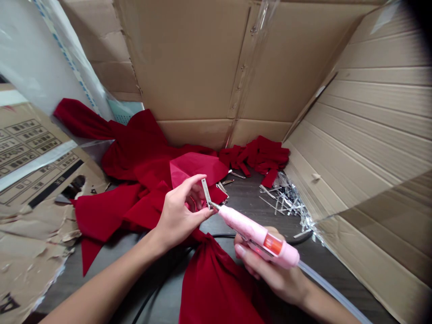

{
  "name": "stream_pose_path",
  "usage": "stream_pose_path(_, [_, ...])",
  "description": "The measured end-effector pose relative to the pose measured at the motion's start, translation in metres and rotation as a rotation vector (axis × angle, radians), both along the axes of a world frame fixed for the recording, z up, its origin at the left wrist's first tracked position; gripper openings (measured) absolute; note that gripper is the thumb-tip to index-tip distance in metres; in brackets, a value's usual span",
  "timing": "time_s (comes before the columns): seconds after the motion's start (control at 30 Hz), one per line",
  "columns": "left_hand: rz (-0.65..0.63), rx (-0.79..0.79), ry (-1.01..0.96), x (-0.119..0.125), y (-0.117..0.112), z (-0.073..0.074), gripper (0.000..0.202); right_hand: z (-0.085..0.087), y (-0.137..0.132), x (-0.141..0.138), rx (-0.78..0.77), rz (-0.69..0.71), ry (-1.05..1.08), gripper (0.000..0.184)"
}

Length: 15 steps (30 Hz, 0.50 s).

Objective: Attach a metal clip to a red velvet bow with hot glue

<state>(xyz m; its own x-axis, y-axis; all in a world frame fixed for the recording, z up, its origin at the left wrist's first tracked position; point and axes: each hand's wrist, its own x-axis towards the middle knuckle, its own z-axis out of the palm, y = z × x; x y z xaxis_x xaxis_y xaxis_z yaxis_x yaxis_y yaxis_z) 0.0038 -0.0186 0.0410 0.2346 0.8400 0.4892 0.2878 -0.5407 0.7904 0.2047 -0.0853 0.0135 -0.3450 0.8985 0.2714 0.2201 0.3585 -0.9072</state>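
Seen from above, a corrugated cardboard box wall [189, 58] rises at 12 o'clock and a second wall [378, 126] fills 3 o'clock, around a dark wood-grain table [248, 204]. At 9 o'clock lies a printed carton flap [30, 153], with torn brown cardboard [30, 243] below it at 8 o'clock. Deep red velvet bow fabric [135, 162] spreads across the table from 9 to 11 o'clock, and another red velvet length [212, 288] hangs toward 6 o'clock. A black cable [222, 235] runs beneath the hands.

At center, the left hand [178, 211] has a firm pinching grip on a narrow metal hair clip [205, 192], held upright between thumb and fingers in front of a pinker fabric piece [195, 166]. The right hand [266, 270], at 5 o'clock, has a clenched grip around a pink hot glue gun [256, 236], whose metal nozzle [214, 205] points at 10 o'clock and just touches the clip. A translucent glue stick [332, 292] trails from the gun toward 5 o'clock. Folded red strips [259, 155] sit at 1 o'clock, and a heap of silver clips [283, 195] lies at 2 o'clock.
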Motion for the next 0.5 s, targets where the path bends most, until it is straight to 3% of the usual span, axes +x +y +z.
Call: stream_pose_path(0.5, [0.005,0.005,0.002,-0.0006,0.0008,-0.0007,0.058,0.0038,0.0002,-0.0008,0.015,-0.022,-0.005,0.024])
